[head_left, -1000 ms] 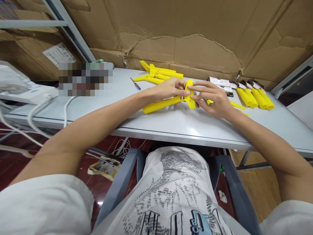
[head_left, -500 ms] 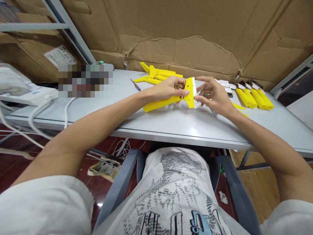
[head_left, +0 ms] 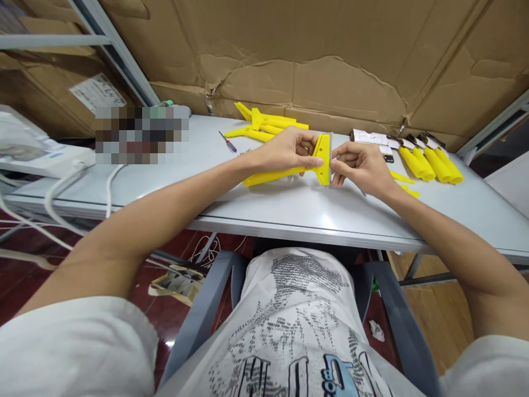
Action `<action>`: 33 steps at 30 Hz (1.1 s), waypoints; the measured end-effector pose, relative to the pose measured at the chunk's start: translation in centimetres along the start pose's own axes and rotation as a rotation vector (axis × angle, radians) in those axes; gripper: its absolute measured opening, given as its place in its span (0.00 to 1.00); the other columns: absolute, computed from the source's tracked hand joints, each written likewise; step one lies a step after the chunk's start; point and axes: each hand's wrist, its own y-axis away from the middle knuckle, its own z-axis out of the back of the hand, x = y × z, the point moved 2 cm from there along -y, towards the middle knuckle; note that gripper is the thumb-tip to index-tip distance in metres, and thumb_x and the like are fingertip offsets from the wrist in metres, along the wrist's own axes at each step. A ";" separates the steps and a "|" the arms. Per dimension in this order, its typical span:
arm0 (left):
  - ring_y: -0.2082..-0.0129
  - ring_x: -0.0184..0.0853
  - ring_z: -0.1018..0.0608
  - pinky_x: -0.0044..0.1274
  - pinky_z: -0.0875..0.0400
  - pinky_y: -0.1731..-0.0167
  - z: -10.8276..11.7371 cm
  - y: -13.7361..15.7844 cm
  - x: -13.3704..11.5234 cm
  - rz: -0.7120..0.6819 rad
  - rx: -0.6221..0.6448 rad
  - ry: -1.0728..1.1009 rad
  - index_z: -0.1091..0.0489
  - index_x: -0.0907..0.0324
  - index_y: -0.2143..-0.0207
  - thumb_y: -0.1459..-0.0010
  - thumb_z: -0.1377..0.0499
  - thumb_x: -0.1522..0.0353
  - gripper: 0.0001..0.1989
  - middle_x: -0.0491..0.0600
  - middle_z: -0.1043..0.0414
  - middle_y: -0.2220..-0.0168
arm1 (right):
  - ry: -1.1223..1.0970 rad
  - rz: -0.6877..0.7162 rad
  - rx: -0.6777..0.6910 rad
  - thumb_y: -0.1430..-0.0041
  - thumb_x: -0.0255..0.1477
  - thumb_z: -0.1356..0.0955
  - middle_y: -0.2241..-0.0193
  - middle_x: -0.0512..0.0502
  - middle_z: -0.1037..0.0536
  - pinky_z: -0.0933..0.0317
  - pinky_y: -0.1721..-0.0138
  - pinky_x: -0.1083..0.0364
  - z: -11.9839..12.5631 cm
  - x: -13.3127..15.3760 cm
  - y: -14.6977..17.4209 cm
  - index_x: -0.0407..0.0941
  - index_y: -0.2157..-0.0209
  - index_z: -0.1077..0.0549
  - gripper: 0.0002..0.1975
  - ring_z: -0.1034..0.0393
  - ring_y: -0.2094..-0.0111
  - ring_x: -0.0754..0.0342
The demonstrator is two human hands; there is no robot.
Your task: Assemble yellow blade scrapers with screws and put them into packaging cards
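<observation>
A yellow scraper (head_left: pixel 275 175) is held above the table, its handle pointing left and its wide head turned to the right. My left hand (head_left: pixel 294 150) is closed around the neck and head, thumb lying across the front. Along the head's right edge runs a thin metallic blade (head_left: pixel 331 144). At that edge, my right hand (head_left: pixel 359 165) is closed, thumb and fingertips pinching the blade; the exact contact is partly hidden by the fingers. Behind my left hand lie several yellow scraper handles (head_left: pixel 260 120). A small screwdriver (head_left: pixel 230 144) rests to their left.
At the right lie several yellow-handled scrapers (head_left: pixel 432 162) beside white-and-black packets (head_left: pixel 370 139). Small yellow pieces (head_left: pixel 403 177) lie near my right wrist. Cardboard (head_left: pixel 297 82) stands along the back edge of the table (head_left: pixel 289 212). White cables (head_left: pixel 61 198) hang at the left.
My right fingers have moved in and closed against the blade edge. The shiny blade shows as a narrower strip beside the yellow head. My left hand keeps its hold.
</observation>
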 end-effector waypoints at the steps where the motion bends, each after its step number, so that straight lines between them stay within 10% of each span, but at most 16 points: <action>1: 0.70 0.28 0.21 0.18 0.27 0.72 0.0 0.0 0.0 -0.001 -0.008 -0.002 0.19 0.60 0.59 0.41 0.21 0.52 0.22 0.48 0.19 0.66 | 0.004 0.002 0.000 0.42 0.47 0.17 0.75 0.48 0.15 0.21 0.74 0.53 0.0 0.1 0.0 0.45 0.61 0.20 0.22 0.18 0.77 0.50; 25: 0.70 0.28 0.20 0.20 0.22 0.66 -0.1 -0.2 -0.8 0.009 0.016 0.094 0.17 0.61 0.62 0.44 0.19 0.57 0.19 0.49 0.17 0.66 | 0.010 -0.016 -0.009 0.43 0.45 0.16 0.74 0.47 0.14 0.25 0.77 0.53 0.5 1.0 0.1 0.46 0.65 0.19 0.19 0.20 0.78 0.51; 33: 0.68 0.31 0.18 0.21 0.21 0.67 -0.3 0.1 -1.5 0.032 0.045 0.115 0.18 0.61 0.62 0.46 0.19 0.48 0.27 0.53 0.14 0.62 | -0.019 -0.140 0.252 0.44 0.55 0.17 0.72 0.42 0.13 0.22 0.76 0.55 -0.2 0.3 0.2 0.44 0.65 0.21 0.28 0.19 0.77 0.52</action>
